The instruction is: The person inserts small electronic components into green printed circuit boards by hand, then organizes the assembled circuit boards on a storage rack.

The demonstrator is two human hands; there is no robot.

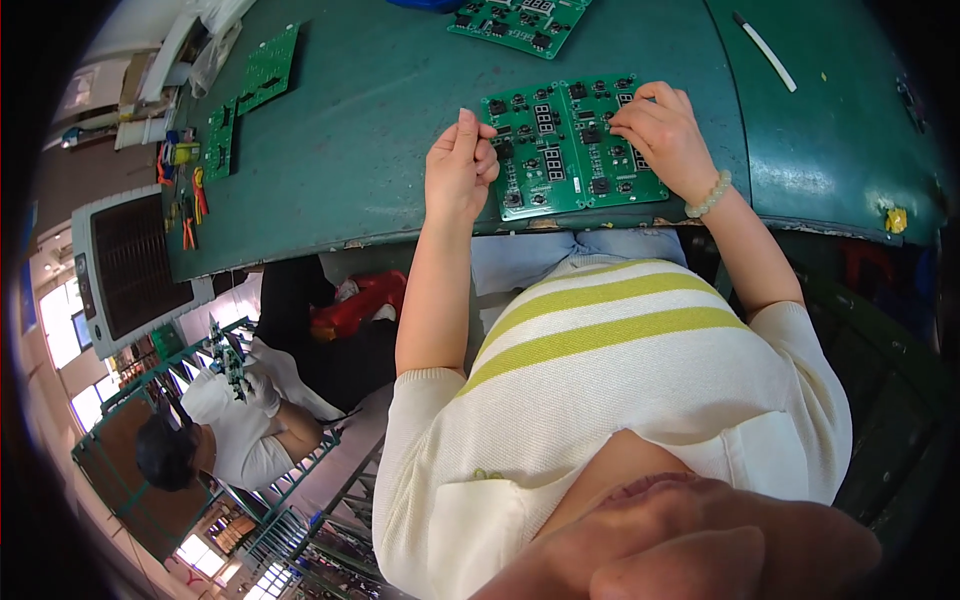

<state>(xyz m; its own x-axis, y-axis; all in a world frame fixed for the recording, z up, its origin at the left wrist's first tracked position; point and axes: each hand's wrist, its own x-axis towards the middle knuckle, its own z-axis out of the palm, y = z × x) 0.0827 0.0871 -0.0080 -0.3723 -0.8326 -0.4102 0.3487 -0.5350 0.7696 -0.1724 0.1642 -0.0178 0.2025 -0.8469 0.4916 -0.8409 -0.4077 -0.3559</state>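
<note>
A green circuit board [535, 198] lies flat near the table's front edge, made of two matching halves side by side with digit displays and small black parts. Beside its left edge, my left hand [462, 165] is closed, thumb up and fingers curled; whatever lies inside is hidden. Over the board's right half, my right hand [662, 138] bends down with thumb and fingertips pinched together close to the surface. Anything between those fingertips is too small or covered to name. A beaded bracelet [710, 195] circles my right wrist.
Another green board [515, 28] lies farther back, and more boards [268, 70] sit at the left. Pliers and cutters [188, 215] are by the table's left edge. A white pen [768, 55] lies at the far right. At lower left, another person [245, 430] holds a board.
</note>
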